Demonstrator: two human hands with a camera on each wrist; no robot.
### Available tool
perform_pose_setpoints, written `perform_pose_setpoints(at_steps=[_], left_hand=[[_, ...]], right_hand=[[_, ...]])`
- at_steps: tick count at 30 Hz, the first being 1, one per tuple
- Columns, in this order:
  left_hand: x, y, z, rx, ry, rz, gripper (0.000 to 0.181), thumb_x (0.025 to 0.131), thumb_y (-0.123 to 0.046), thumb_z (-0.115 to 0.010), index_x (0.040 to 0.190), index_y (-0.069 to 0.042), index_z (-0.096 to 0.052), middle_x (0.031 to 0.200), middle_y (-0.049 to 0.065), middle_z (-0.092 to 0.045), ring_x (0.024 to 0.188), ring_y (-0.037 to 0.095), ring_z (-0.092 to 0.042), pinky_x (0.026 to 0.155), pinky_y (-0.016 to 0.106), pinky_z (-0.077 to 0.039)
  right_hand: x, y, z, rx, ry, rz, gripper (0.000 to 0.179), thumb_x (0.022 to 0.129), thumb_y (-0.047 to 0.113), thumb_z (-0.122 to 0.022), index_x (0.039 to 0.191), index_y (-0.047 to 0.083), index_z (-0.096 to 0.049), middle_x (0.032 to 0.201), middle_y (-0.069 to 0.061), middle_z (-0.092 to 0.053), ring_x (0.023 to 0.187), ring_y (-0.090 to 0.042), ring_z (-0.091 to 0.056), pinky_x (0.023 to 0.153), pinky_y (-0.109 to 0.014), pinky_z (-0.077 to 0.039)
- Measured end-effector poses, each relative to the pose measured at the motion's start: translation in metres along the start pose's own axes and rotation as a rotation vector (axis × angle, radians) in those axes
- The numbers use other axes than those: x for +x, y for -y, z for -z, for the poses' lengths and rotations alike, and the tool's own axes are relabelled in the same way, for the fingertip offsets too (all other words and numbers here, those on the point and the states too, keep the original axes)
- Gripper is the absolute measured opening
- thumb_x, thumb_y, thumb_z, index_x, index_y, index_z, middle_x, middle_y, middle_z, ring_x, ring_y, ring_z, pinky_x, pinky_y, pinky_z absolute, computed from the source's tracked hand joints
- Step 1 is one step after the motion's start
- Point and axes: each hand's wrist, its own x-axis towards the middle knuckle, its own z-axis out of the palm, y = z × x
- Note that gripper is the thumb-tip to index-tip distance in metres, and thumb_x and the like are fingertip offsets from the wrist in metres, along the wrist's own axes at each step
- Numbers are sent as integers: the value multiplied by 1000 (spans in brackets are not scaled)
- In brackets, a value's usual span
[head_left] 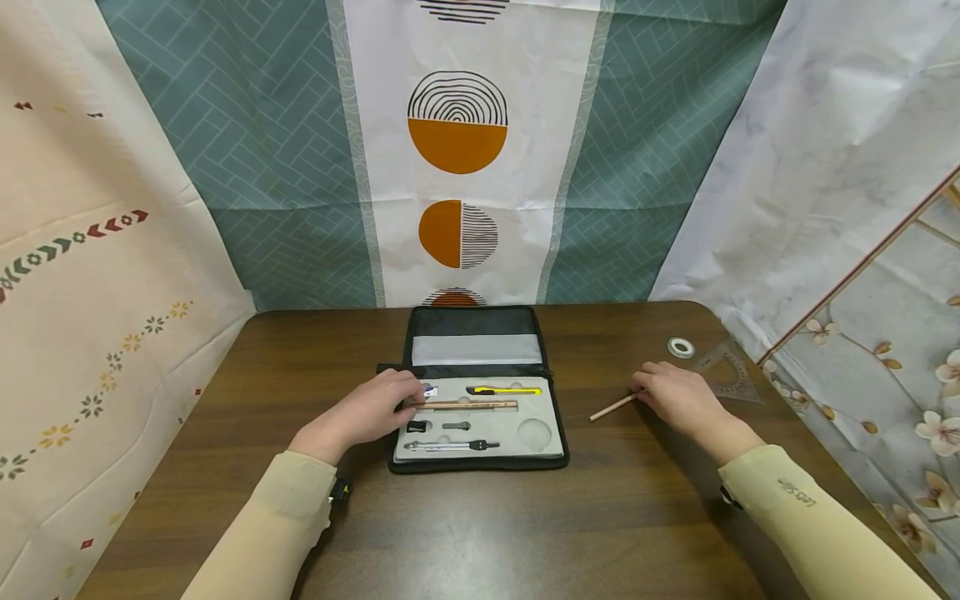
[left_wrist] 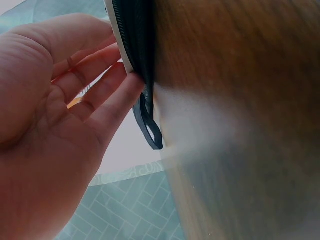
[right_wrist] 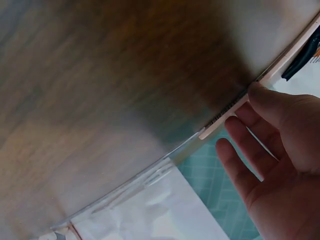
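Note:
A black zip case (head_left: 477, 468) lies unfolded on the table, with a pale moulded tray (head_left: 506, 421) inside. One wooden pencil (head_left: 472, 405) lies along the tray. My left hand (head_left: 375, 408) is over the tray's left side, thumb and fingers around that pencil's left end. In the left wrist view the little finger touches the case edge beside the zip pull (left_wrist: 148, 127); other fingertips are hidden. To the right of the case, my right hand (head_left: 672, 398) pinches a second wooden pencil (head_left: 611, 407) near the tabletop. Part of it is covered by the hand.
Also in the tray are a yellow cutter knife (head_left: 510, 391), an eraser (head_left: 431, 391), a black sharpener (head_left: 417, 426), a small grey piece (head_left: 456, 426) and a compass (head_left: 450, 446). Beyond my right hand lie a white ring-shaped roll (head_left: 671, 343) and a transparent set square (head_left: 738, 387).

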Motion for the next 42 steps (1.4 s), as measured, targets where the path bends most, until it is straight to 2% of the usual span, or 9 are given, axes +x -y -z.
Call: perform_pose_setpoints(at_steps=[12, 21, 28, 35, 42], left_hand=[[0, 2, -2, 3, -8, -9, 17, 100, -2, -78, 113, -13, -77, 116, 0, -72, 111, 23, -63, 96, 46, -58], [0, 1, -1, 0, -4, -3, 17, 101, -2, -78, 113, -13, -78, 117, 0, -72, 113, 24, -63, 97, 47, -57], [0, 0, 1, -2, -1, -5, 17, 101, -2, -78, 114, -13, -78, 118, 1, -72, 112, 24, -63, 97, 47, -58], [0, 0, 1, 1, 6, 1, 17, 101, -2, -78, 114, -13, -78, 120, 1, -73, 114, 25, -63, 98, 47, -57], [0, 0, 0, 2, 11, 10, 17, 101, -3, -78, 115, -13, -78, 120, 1, -73, 114, 25, -62, 99, 47, -57]], right_hand=[[4, 7, 2, -1, 32, 21, 24, 88, 10, -93, 91, 18, -71, 90, 4, -63, 81, -26, -65, 65, -45, -57], [3, 8, 5, 13, 56, 7, 26, 91, 9, -91, 92, 19, -67, 91, 5, -61, 81, -24, -65, 65, -44, -56], [2, 9, 9, 22, 12, 7, 25, 91, 7, -89, 94, 18, -67, 92, 5, -65, 81, -23, -69, 65, -44, -57], [0, 12, 10, 38, -56, 7, 28, 89, 6, -91, 93, 18, -66, 89, 7, -63, 77, -21, -67, 60, -44, -55], [4, 17, 10, 38, -83, 26, 27, 90, 4, -89, 93, 18, -66, 90, 6, -64, 79, -20, -67, 63, -44, -56]])
